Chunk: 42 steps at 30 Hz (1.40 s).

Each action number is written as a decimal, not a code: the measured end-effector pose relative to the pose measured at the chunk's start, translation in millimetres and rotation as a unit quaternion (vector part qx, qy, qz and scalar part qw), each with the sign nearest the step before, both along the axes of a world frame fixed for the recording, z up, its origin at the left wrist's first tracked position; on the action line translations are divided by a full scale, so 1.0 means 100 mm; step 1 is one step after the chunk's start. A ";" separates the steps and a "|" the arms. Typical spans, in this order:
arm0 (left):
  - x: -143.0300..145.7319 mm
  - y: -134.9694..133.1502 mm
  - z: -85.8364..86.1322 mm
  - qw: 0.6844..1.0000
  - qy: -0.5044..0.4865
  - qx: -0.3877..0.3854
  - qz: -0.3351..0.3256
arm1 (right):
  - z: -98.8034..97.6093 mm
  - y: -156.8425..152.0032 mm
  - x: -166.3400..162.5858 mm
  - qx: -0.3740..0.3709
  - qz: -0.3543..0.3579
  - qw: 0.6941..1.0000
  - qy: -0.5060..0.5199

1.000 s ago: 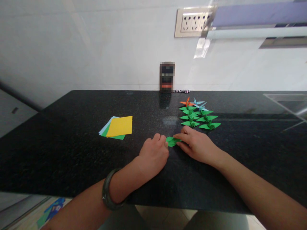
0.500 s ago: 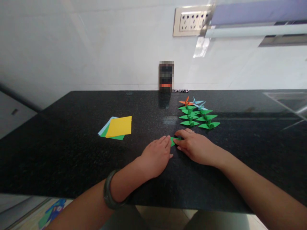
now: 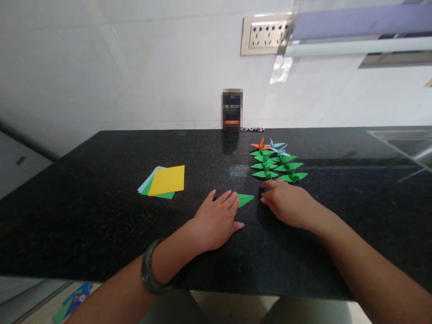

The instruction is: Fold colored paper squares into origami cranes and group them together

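A folded piece of green paper (image 3: 245,199) lies on the black countertop, its pointed end showing to the right. My left hand (image 3: 218,220) rests flat over its left part, fingers stretched and thumb apart, so that part is hidden. Just right of the paper's tip, my right hand (image 3: 286,202) is low over the counter, apart from the paper. Its fingers are bent and slightly spread, with nothing visible in them. Beyond it stand several green paper cranes (image 3: 265,165), with an orange paper crane (image 3: 261,145) and light blue paper cranes (image 3: 280,149) behind them.
Yellow paper (image 3: 168,181) tops a small fanned stack with green and light blue sheets at the left. A dark, blurred-out upright object (image 3: 232,110) leans on the white wall, with a beaded strap (image 3: 254,129) beside it. The countertop's (image 3: 216,279) front edge is close to me.
My right hand has let go of the green paper and moved right, uncovering its pointed tip. My left hand stays on the paper with its fingers a little more spread.
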<state>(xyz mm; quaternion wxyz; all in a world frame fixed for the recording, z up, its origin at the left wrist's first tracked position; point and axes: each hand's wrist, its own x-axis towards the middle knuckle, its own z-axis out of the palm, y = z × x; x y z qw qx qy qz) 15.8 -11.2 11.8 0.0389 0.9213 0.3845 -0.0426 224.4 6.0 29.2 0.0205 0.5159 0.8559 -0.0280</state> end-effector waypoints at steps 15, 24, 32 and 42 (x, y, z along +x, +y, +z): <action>-0.04 0.21 -0.07 0.985 -0.160 -0.050 0.046 | -0.20 0.08 -0.21 -0.007 0.105 0.991 0.083; -0.03 0.25 -0.03 0.976 -0.189 -0.036 0.102 | -0.15 0.06 -0.18 0.029 0.094 0.986 0.138; 0.00 0.22 0.00 0.927 -0.335 -0.112 0.127 | -0.16 0.02 -0.18 0.050 0.124 0.942 0.309; 0.03 0.20 -0.03 0.758 -0.529 -0.339 0.177 | -0.15 -0.01 -0.19 0.048 0.147 0.868 0.472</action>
